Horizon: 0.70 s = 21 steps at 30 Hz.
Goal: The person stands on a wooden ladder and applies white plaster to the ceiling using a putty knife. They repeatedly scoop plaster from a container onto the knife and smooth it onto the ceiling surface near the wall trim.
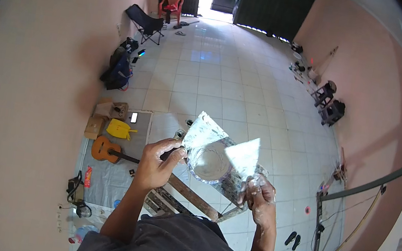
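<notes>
My left hand (157, 164) is closed on the dark handle of a wide putty knife (204, 130), its pale, smeared blade pointing up and away. My right hand (261, 199), dusted with white, grips a second putty knife (244, 157) whose bright triangular blade tilts up toward the left. Below and between the two blades is a round tub (209, 180) with whitish paste inside. It appears to rest on the spattered top of a wooden stand (194, 196) right in front of me. Part of the tub's rim is hidden behind the blades.
At left lie a guitar (103, 150), a yellow bag (119, 129) and cardboard boxes (95, 127) on a grey sheet. A black folding chair (145, 22) and red chair (172, 4) stand farther off. Stools (332, 112) line the right wall; a metal railing (319, 229) rises at right.
</notes>
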Motion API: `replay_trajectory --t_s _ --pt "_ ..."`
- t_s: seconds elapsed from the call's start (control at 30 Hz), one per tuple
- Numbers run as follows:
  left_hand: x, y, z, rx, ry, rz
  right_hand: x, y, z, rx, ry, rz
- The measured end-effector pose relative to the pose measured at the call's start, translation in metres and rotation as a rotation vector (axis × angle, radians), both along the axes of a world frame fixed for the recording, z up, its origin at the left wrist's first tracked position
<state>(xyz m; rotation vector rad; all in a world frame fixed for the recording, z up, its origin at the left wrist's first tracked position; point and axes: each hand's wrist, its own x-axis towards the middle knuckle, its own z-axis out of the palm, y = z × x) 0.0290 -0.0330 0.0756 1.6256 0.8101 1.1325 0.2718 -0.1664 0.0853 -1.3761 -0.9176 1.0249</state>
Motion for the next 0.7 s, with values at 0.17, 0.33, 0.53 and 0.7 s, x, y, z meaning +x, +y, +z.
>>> replay_trajectory --t_s 0.17,0.33,0.53,0.7 --pt "0.015 -0.005 -0.002 0.055 0.014 0.06 -0.008 0.001 0.004 0.044 -0.233 0.008" --pt "0.019 -0.008 -0.005 0.07 0.061 0.039 -0.004 0.006 -0.019 0.169 -0.405 -0.075" --pt "0.025 -0.011 -0.003 0.03 0.061 0.066 -0.002 0.01 -0.024 0.194 -0.437 -0.081" --pt "0.027 -0.011 -0.006 0.027 0.077 0.062 0.001 0.011 -0.021 0.215 -0.534 -0.066"
